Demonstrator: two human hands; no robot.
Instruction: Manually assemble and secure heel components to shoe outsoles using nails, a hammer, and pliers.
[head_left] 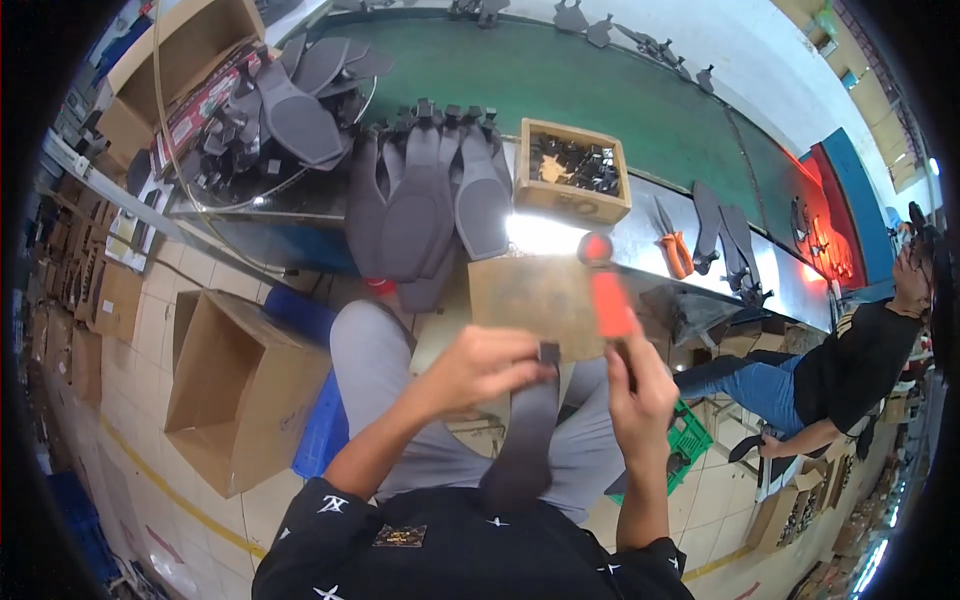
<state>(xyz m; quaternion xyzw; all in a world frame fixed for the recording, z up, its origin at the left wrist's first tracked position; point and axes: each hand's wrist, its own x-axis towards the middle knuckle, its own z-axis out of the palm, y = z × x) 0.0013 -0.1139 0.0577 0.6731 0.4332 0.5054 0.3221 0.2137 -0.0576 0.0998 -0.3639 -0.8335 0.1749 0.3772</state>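
Note:
My left hand (487, 362) is closed in a pinch at the small black heel block on the end of a dark shoe sole (530, 430). The sole hangs down toward my lap, its wide end close to my shirt. Wrapped round the handle of a hammer (612, 305) is my right hand (643, 388). The hammer has a red grip and a rounded head, blurred by motion, raised above a tan board (530, 295). That board lies at the bench edge, just beyond both hands.
Grey soles with heels (415, 215) are stacked at the bench edge, beside a wooden box (575, 203) of small black parts. Orange-handled pliers (677, 252) lie to the right. A cardboard box (240, 390) stands on the floor at left. Another person (850, 360) sits at right.

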